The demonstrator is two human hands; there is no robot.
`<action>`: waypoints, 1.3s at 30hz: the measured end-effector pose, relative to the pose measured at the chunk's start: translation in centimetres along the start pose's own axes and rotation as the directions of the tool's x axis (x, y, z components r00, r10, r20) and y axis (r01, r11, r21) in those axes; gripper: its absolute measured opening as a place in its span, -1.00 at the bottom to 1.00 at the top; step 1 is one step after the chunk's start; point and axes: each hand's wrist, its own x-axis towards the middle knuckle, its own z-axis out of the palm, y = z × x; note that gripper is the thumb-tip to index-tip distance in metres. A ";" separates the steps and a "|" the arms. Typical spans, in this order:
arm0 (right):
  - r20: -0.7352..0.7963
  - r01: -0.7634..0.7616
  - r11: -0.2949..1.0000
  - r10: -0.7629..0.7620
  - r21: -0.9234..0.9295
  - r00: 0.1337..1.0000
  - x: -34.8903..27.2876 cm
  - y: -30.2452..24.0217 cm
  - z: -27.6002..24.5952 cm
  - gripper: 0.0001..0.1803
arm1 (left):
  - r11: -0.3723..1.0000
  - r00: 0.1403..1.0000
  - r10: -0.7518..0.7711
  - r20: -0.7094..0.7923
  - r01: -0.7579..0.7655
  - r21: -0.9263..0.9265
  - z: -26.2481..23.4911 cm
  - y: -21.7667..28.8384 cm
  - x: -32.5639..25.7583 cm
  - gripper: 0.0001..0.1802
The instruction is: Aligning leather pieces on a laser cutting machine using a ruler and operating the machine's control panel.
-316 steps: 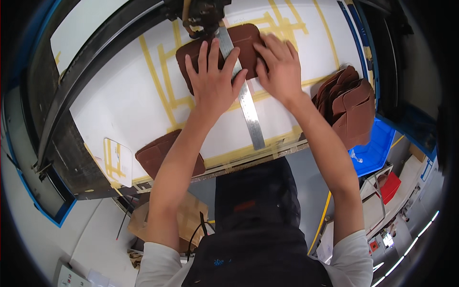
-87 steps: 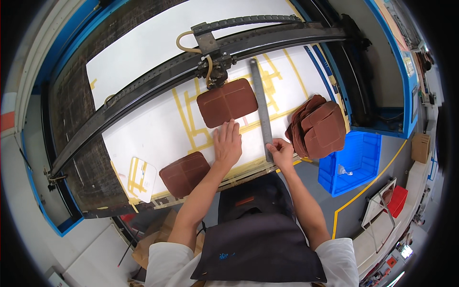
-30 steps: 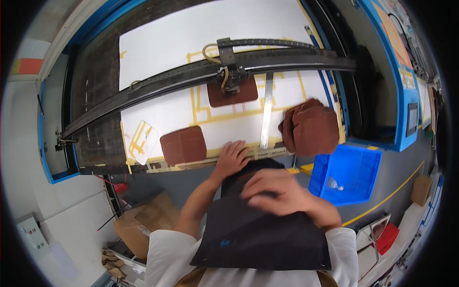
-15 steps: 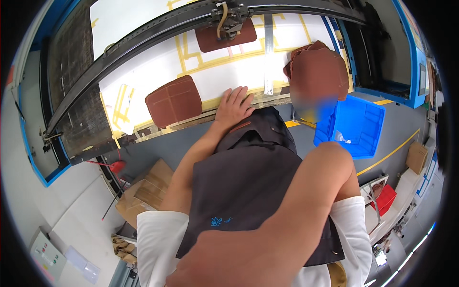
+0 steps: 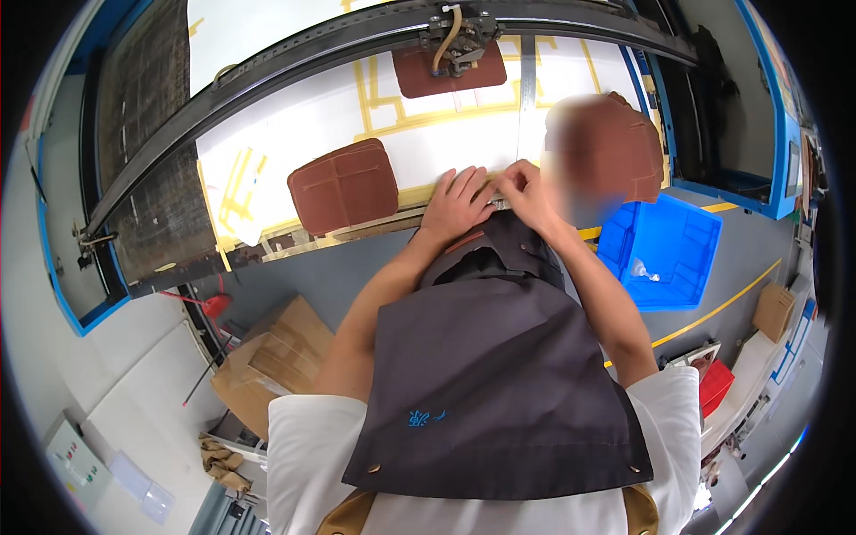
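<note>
Ruler, just beyond right fingers

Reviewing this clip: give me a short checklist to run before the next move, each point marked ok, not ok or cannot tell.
1. Left hand and right hand away from the machine head: ok, both are at the table's near edge.
2. Ruler off the brown piece by the head: ok, it lies to the right, apart.
3. That piece in full view: not ok, the head hides part of it.
4. Right hand free: cannot tell, its fingertips are drawn together.
5. Stack at right squared up: not ok, its edges are uneven.
</note>
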 end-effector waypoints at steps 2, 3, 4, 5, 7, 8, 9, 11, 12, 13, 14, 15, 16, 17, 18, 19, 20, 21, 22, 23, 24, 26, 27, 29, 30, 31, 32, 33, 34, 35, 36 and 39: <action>-0.033 -0.064 0.995 0.062 -0.072 0.998 0.5 1.5 0.0 -0.65 | 1.000 1.000 -0.004 0.023 0.004 0.004 -0.1 0.0 0.1 -0.49; -0.066 -0.127 0.981 0.119 -0.149 0.991 0.7 2.3 0.2 -0.62 | 1.000 0.999 -0.014 0.040 0.014 0.007 -0.2 0.0 0.2 -0.49; -0.079 -0.139 0.980 0.129 -0.142 0.988 0.9 3.2 0.7 -0.62 | 1.000 0.999 0.003 0.042 -0.003 0.003 0.0 -0.1 0.4 -0.49; -0.130 -0.141 0.982 0.125 -0.127 0.984 1.0 4.3 1.2 -0.61 | 1.000 0.999 0.001 0.042 -0.002 0.018 0.1 0.0 0.4 -0.47; -0.184 -0.157 0.982 0.135 -0.106 0.974 0.8 5.8 2.0 -0.64 | 1.000 0.999 0.017 0.039 -0.018 0.024 0.4 0.1 0.3 -0.46; -0.192 -0.144 0.985 0.124 -0.091 0.973 0.8 6.0 2.0 -0.66 | 0.999 0.999 0.006 0.045 -0.008 0.046 0.5 0.1 0.2 -0.46; -0.184 -0.144 0.989 0.134 -0.045 0.974 0.5 6.1 2.1 -0.66 | 0.998 0.999 -0.004 0.049 0.000 0.066 0.5 0.1 0.2 -0.45; -0.141 -0.128 0.989 0.136 0.068 0.981 0.1 6.0 1.4 -0.68 | 0.998 0.999 0.010 0.051 -0.013 0.062 0.5 0.0 0.0 -0.46; -0.116 -0.140 0.984 0.153 0.108 0.981 -0.7 5.9 0.6 -0.75 | 0.998 0.998 0.002 0.061 -0.006 0.067 0.5 0.0 0.0 -0.46; -0.195 -0.067 0.987 0.095 0.149 0.976 -1.4 5.7 -0.7 -0.80 | 0.998 0.998 0.021 0.051 -0.024 0.054 0.4 0.0 -0.1 -0.46; -0.271 0.014 0.983 0.037 0.182 0.962 -1.8 5.5 -2.0 -0.84 | 0.998 0.998 0.010 0.064 -0.014 0.068 0.4 0.0 -0.2 -0.46; -0.377 0.058 0.991 -0.007 0.122 0.926 -1.9 5.7 -3.7 -0.85 | 0.997 0.997 -0.003 0.076 -0.003 0.083 0.4 -0.1 -0.2 -0.47; -0.473 0.097 0.994 -0.058 0.058 0.879 -2.3 5.9 -5.6 -0.85 | 0.997 0.998 0.007 0.069 -0.012 0.075 0.3 0.0 -0.3 -0.47; -0.572 0.189 0.960 -0.277 -0.209 0.772 -2.0 6.6 -7.7 -0.84 | 0.997 0.998 0.004 0.058 -0.009 0.076 0.3 -0.2 -0.4 -0.47; -0.584 0.143 0.954 -0.277 -0.265 0.763 -2.3 7.1 -9.3 -0.74 | 0.997 0.999 0.000 0.049 -0.004 0.078 0.4 -0.3 -0.5 -0.48; -0.556 0.110 0.930 -0.301 -0.350 0.775 -2.5 7.5 -11.0 -0.63 | 0.996 0.998 0.002 0.055 -0.007 0.090 0.4 -0.3 -0.4 -0.46; -0.525 0.080 0.899 -0.321 -0.431 0.789 -2.3 7.8 -12.2 -0.52 | 0.996 0.999 0.008 0.051 -0.012 0.086 0.4 -0.3 -0.3 -0.46; -0.528 0.076 0.899 -0.321 -0.432 0.787 -1.8 8.2 -12.4 -0.52 | 0.997 0.998 0.006 0.056 -0.011 0.080 0.4 -0.3 -0.3 -0.46; -0.526 0.050 0.894 -0.306 -0.445 0.793 -1.3 8.6 -12.5 -0.43 | 0.997 0.998 0.006 0.065 -0.011 0.076 0.3 -0.3 -0.1 -0.46; -0.525 0.024 0.889 -0.292 -0.457 0.800 -0.8 9.1 -12.4 -0.34 | 0.997 0.998 0.011 0.068 -0.016 0.077 0.2 -0.3 0.0 -0.46; -0.528 0.021 0.892 -0.287 -0.452 0.799 -0.5 9.5 -11.9 -0.34 | 0.998 0.997 0.010 0.073 -0.015 0.065 0.1 -0.3 0.1 -0.47; -0.525 -0.006 0.871 -0.290 -0.491 0.800 0.6 10.0 -10.7 -0.29 | 0.998 0.997 -0.001 0.074 -0.004 0.068 0.1 -0.1 0.2 -0.48; -0.546 -0.008 0.881 -0.286 -0.473 0.788 1.0 10.3 -10.3 -0.38 | 0.999 0.998 0.003 0.064 -0.006 0.048 0.1 -0.1 0.3 -0.49; -0.564 0.019 0.884 -0.315 -0.468 0.763 1.4 11.0 -9.8 -0.43 | 0.999 0.998 -0.001 0.056 -0.002 0.049 0.0 -0.3 0.3 -0.50; -0.582 0.034 0.881 -0.340 -0.471 0.738 1.4 11.4 -9.7 -0.49 | 1.000 0.999 -0.002 0.053 0.001 0.023 0.1 -0.1 0.4 -0.50; -0.602 0.042 0.882 -0.355 -0.470 0.716 1.3 11.1 -9.9 -0.59 | 1.000 0.999 -0.004 0.048 0.004 -0.003 0.2 -0.1 0.3 -0.50; -0.607 0.047 0.880 -0.364 -0.473 0.706 1.2 11.2 -10.0 -0.64 | 1.000 0.999 -0.007 0.051 0.007 0.012 0.4 -0.3 0.2 -0.50; -0.611 0.056 0.882 -0.369 -0.468 0.700 1.3 11.3 -9.9 -0.66 | 1.000 0.999 0.001 0.046 0.000 -0.006 0.5 -0.5 0.2 -0.50; -0.615 0.063 0.882 -0.376 -0.468 0.693 1.4 11.3 -10.1 -0.69 | 1.000 0.999 0.009 0.037 -0.008 -0.027 0.6 -0.5 0.4 -0.50; -0.617 0.073 0.881 -0.384 -0.467 0.687 1.3 11.0 -10.3 -0.77 | 0.999 0.999 0.003 0.039 -0.001 -0.043 0.4 -0.4 0.3 -0.50; -0.618 0.081 0.883 -0.387 -0.463 0.685 1.3 11.2 -10.4 -0.77 | 0.999 0.999 0.000 0.039 0.001 -0.035 0.3 -0.4 0.2 -0.50; -0.658 0.104 0.907 -0.371 -0.407 0.655 1.3 11.4 -10.8 -0.90 | 1.000 0.999 -0.012 0.046 0.013 -0.027 0.1 -0.3 0.3 -0.52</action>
